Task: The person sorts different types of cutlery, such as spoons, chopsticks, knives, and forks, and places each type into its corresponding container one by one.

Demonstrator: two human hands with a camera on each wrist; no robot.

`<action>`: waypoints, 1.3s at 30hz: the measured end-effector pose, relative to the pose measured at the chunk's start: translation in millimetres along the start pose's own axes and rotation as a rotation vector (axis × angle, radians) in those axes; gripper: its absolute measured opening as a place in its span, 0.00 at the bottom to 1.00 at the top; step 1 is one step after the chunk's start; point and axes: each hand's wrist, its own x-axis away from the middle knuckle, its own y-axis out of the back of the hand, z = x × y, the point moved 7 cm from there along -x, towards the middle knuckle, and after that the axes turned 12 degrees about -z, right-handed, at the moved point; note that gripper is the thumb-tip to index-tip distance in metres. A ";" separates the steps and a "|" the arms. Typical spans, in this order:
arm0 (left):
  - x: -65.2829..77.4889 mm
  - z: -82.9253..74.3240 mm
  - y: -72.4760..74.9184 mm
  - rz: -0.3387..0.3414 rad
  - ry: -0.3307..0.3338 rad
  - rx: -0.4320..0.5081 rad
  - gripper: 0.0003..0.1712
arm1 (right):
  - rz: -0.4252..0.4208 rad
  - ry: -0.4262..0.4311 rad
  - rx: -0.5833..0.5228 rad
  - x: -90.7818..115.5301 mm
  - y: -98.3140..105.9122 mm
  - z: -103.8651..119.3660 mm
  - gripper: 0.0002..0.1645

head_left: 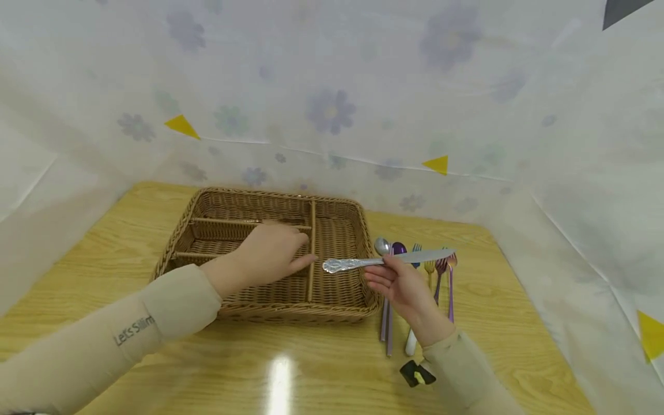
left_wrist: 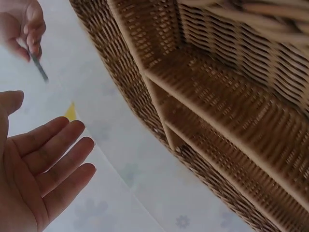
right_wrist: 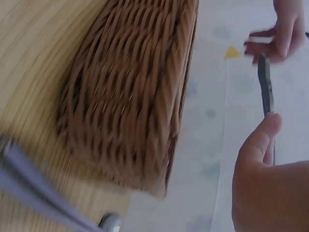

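Note:
My right hand [head_left: 407,291] pinches a silver table knife [head_left: 350,264] between thumb and fingers. The knife lies level above the right side of a wicker cutlery basket [head_left: 295,313], its ornate handle pointing left and its blade right. In the right wrist view the thumb presses on the knife [right_wrist: 265,87]. My left hand [head_left: 267,253] hovers over the basket's left compartments, holding nothing. The left wrist view shows its fingers [left_wrist: 63,169] extended and slightly spread. The knife's handle end stands a short way right of the left thumb.
Right of the basket lie a silver spoon [head_left: 382,246], a purple spoon [head_left: 399,248] and several forks, including a gold fork [head_left: 429,267]. A thin shiny piece [head_left: 254,221] shows in the basket's back compartment. A black-and-yellow item [head_left: 417,373] is near the right sleeve. A flowered sheet [head_left: 332,155] stands behind.

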 end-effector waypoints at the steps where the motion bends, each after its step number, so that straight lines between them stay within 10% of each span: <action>1: -1.7 -3.9 -1.6 -0.002 -0.014 0.008 0.20 | 0.003 -0.001 -0.019 1.2 -5.8 -0.3 0.16; 14: -9.6 -23.0 -15.1 0.069 -0.063 0.121 0.09 | 0.069 -0.051 -0.093 5.6 -41.8 -4.0 0.15; 22: -8.5 -11.3 -21.2 0.160 0.026 0.262 0.07 | 0.142 -0.049 -0.096 5.0 -51.9 -6.6 0.14; 39: -7.8 117.6 -7.4 0.107 0.254 0.203 0.12 | 0.359 -0.016 0.002 16.9 -21.4 -14.3 0.21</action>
